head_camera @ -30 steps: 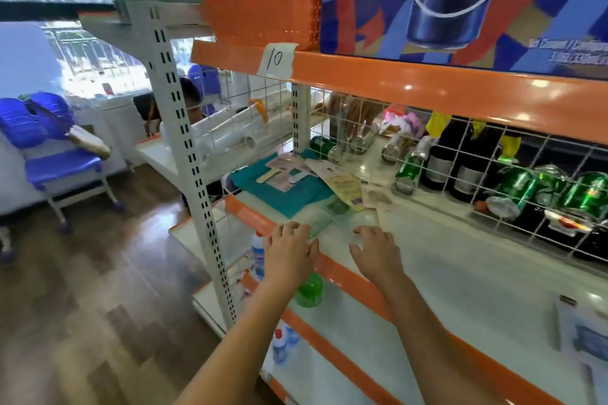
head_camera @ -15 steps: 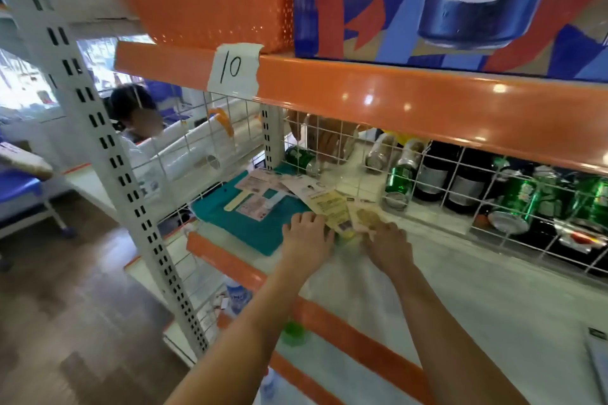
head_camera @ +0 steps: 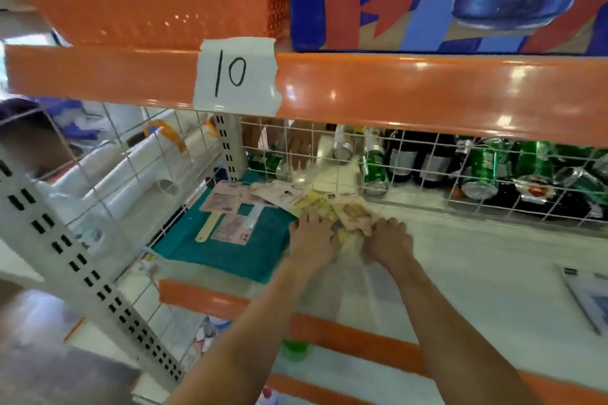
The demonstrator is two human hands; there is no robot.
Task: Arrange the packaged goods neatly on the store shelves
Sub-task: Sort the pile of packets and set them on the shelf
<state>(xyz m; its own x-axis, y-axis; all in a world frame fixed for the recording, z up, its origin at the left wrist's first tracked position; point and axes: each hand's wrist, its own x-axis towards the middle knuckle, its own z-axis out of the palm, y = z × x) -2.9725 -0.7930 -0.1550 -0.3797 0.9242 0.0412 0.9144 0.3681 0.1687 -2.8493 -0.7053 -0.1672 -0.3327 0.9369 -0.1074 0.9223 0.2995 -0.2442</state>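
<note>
Left hand (head_camera: 312, 240): a second ago it hovers at the shelf's front lip; now it lies further in, on the yellow packet (head_camera: 317, 205).
Right hand (head_camera: 388, 242): it too has come in from the front edge, its fingertips now on the tan packet (head_camera: 353, 215) (whether they pinch it is blurred).
Camera: it has drawn nearer and lower, so the "10" label (head_camera: 236, 76) looms large and the blue chair has left the view.

I see both bare forearms stretched forward side by side, my left hand (head_camera: 312, 237) lying palm-down with fingers extended, my right hand (head_camera: 390, 240) close beside it, fingers curled downward.
</note>
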